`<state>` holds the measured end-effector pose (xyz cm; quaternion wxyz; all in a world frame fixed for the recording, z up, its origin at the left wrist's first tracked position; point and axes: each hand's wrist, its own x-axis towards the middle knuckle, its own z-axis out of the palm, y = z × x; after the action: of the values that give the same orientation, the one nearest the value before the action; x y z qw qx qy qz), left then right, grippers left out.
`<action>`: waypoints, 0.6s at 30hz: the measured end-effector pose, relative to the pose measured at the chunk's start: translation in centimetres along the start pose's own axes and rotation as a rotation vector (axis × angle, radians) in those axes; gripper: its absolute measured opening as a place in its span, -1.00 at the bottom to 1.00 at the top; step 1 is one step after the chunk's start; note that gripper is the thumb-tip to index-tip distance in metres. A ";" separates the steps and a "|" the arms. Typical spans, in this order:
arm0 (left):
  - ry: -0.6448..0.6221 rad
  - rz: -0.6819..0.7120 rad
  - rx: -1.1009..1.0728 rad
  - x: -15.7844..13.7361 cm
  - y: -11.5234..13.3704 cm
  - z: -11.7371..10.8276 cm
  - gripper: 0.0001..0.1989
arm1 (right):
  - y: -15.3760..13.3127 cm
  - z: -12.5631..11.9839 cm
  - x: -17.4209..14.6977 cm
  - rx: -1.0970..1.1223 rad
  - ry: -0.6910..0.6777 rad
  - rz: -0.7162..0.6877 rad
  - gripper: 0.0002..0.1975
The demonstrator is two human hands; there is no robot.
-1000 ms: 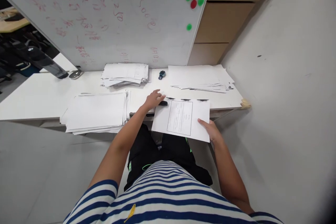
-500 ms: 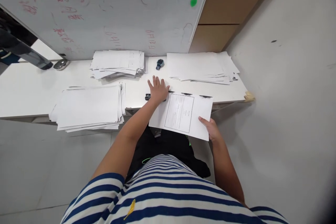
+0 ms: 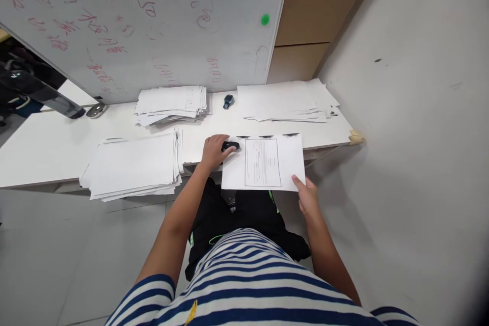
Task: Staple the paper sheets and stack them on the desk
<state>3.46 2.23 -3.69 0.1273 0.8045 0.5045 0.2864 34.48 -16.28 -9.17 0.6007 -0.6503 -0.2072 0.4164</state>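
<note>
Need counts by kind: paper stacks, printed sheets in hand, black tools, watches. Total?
Paper stacks: 3 (front-left stack, back-left stack, back-right stack)
Printed sheet showing, right hand: 1
Black tool, left hand: 1
Watch: 1
Total: 6

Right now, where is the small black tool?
In the head view, the small black tool is in the left hand, at the upper-left corner of the printed sheet that the right hand holds.

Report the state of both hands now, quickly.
Left hand: closed around the small black oblong stapler-like object.
Right hand: closed, holding the white rectangular printed paper near its right corner, thumb on top.
</note>
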 end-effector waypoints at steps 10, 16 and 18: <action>0.018 -0.140 0.218 -0.7 -2.1 1.6 -0.51 | -6.1 -5.6 1.7 0.074 0.259 -0.190 -0.52; 0.058 -0.109 0.242 -0.9 -2.2 1.8 -0.50 | -4.5 -5.7 1.5 0.061 0.239 -0.119 -0.50; 0.066 -0.104 0.263 -1.0 -2.2 1.8 -0.51 | -3.9 -5.5 1.7 0.067 0.242 -0.114 -0.48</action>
<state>2.62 2.52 -6.55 0.0188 0.7772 0.5827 0.2368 40.71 -17.57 -6.29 0.6653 -0.6626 -0.1556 0.3068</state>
